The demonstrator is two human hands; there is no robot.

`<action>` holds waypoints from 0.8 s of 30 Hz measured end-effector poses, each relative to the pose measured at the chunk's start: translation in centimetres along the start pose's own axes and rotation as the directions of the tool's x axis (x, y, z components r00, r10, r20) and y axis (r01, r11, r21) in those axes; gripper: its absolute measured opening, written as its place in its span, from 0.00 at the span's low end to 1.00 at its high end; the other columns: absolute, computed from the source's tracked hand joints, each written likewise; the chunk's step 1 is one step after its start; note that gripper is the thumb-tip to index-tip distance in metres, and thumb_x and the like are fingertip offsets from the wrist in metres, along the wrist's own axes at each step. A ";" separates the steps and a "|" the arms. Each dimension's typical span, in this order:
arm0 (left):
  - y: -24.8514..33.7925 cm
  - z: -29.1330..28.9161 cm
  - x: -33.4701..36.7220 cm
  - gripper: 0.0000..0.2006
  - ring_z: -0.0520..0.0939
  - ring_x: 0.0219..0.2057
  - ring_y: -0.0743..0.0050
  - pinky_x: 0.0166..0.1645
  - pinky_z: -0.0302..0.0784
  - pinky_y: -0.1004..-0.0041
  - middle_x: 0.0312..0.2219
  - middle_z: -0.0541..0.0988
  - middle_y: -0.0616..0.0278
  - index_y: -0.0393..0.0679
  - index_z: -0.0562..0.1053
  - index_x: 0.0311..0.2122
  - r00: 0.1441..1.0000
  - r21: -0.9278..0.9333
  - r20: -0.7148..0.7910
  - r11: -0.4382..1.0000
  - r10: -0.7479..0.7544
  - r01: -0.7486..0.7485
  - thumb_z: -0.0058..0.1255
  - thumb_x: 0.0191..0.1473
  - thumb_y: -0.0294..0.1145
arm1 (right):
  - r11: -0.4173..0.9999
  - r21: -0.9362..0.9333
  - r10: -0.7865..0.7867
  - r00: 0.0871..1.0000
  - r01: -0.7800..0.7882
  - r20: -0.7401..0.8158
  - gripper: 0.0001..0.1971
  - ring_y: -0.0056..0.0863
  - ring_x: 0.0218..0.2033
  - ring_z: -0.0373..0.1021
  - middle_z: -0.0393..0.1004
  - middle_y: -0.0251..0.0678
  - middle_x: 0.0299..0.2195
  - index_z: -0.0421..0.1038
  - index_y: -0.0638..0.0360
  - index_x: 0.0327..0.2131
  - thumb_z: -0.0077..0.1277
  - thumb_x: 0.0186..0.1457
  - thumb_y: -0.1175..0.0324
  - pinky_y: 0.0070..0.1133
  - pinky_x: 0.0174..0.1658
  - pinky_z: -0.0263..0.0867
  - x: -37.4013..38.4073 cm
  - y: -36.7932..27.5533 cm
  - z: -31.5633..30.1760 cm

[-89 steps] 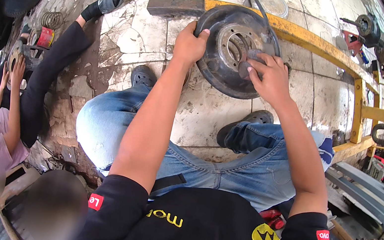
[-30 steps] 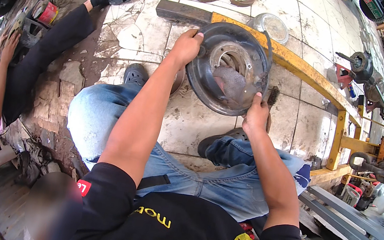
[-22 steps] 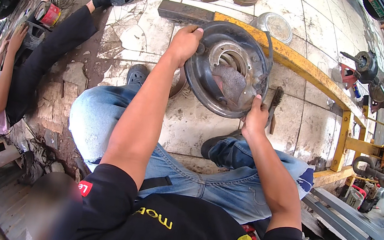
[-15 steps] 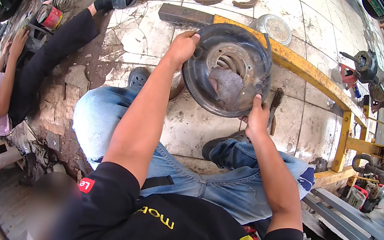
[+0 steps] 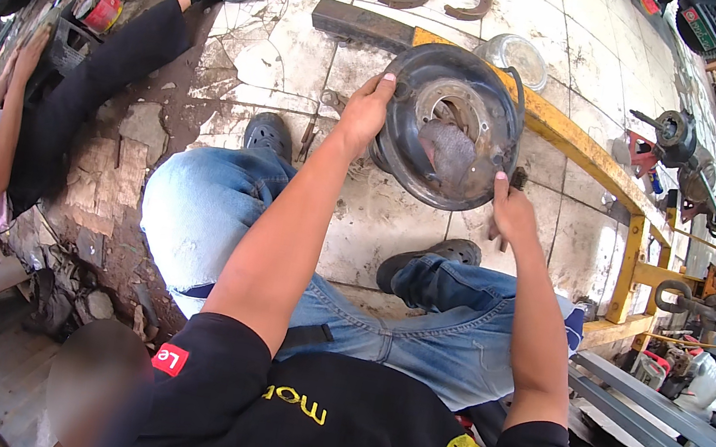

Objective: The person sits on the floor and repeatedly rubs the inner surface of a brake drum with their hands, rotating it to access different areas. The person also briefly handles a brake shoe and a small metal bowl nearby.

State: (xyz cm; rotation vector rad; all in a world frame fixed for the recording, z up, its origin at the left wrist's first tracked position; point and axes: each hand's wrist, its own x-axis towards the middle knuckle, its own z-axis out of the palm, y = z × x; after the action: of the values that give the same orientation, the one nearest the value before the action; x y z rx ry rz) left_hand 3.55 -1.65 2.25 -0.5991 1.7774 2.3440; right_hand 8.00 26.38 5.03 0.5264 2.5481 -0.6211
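Plainly, both hands grasp a round black plate (image 5: 410,118) beyond the jeans (image 5: 362,318).
The left hand (image 5: 364,112) grips its left rim, the right hand (image 5: 514,213) its lower-right rim, thumbs on top, other fingers mostly hidden. Its far edge overlaps a yellow bar (image 5: 559,134) in view; floor tiles (image 5: 356,237) lie open nearer. Its holed face, bearing a rough grey pad (image 5: 449,152), points up; being round, its long axis is hard to tell.

Round, dished black metal plate (image 5: 403,128)
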 end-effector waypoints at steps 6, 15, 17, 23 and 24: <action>-1.0 0.9 0.9 0.26 0.75 0.49 0.65 0.55 0.67 0.70 0.49 0.75 0.52 0.37 0.66 0.58 0.994 -0.046 0.080 0.997 0.072 -0.068 0.41 0.64 0.48 | 0.709 -0.057 -0.697 0.686 0.703 -0.207 0.21 0.49 0.45 0.71 0.73 0.55 0.44 0.72 0.69 0.43 0.51 0.57 0.56 0.36 0.49 0.66 -4.4 -5.8 0.3; -0.2 -0.4 1.0 0.29 0.73 0.52 0.62 0.56 0.66 0.70 0.52 0.72 0.47 0.36 0.58 0.62 0.984 0.011 0.173 0.999 0.037 -0.040 0.43 0.62 0.45 | 0.623 -0.303 -0.769 0.635 0.721 -0.072 0.24 0.50 0.58 0.60 0.62 0.56 0.57 0.63 0.66 0.56 0.49 0.58 0.66 0.35 0.59 0.58 0.9 -6.6 4.1; 0.2 -0.1 0.5 0.26 0.75 0.50 0.61 0.55 0.67 0.69 0.50 0.74 0.47 0.38 0.61 0.61 0.991 0.023 0.128 0.998 0.049 -0.052 0.42 0.62 0.41 | 0.588 -0.273 -0.805 0.583 0.761 -0.106 0.22 0.49 0.60 0.58 0.62 0.54 0.58 0.62 0.66 0.56 0.46 0.58 0.71 0.36 0.60 0.57 0.6 -7.6 3.7; 0.6 -0.5 1.0 0.29 0.72 0.53 0.63 0.57 0.65 0.71 0.54 0.71 0.46 0.34 0.59 0.61 0.982 0.142 0.179 0.985 0.067 -0.093 0.43 0.62 0.42 | 0.472 -0.382 -0.882 0.435 0.795 -0.183 0.22 0.48 0.62 0.55 0.58 0.49 0.61 0.60 0.65 0.57 0.43 0.59 0.74 0.37 0.62 0.55 -0.4 -10.3 3.3; 0.4 -0.6 1.0 0.26 0.73 0.52 0.62 0.56 0.66 0.71 0.51 0.72 0.47 0.34 0.61 0.60 0.984 0.117 0.160 0.988 0.081 -0.101 0.42 0.62 0.42 | 0.480 -0.363 -0.877 0.430 0.799 -0.214 0.22 0.48 0.62 0.55 0.57 0.48 0.61 0.59 0.64 0.58 0.43 0.59 0.73 0.37 0.63 0.54 -0.7 -10.7 3.4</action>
State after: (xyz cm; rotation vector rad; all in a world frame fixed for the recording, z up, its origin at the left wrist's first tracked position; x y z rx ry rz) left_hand 2.65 -2.42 2.15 -0.3154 1.8991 2.2456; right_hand 4.85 15.65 6.20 -0.9351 3.1028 -0.5687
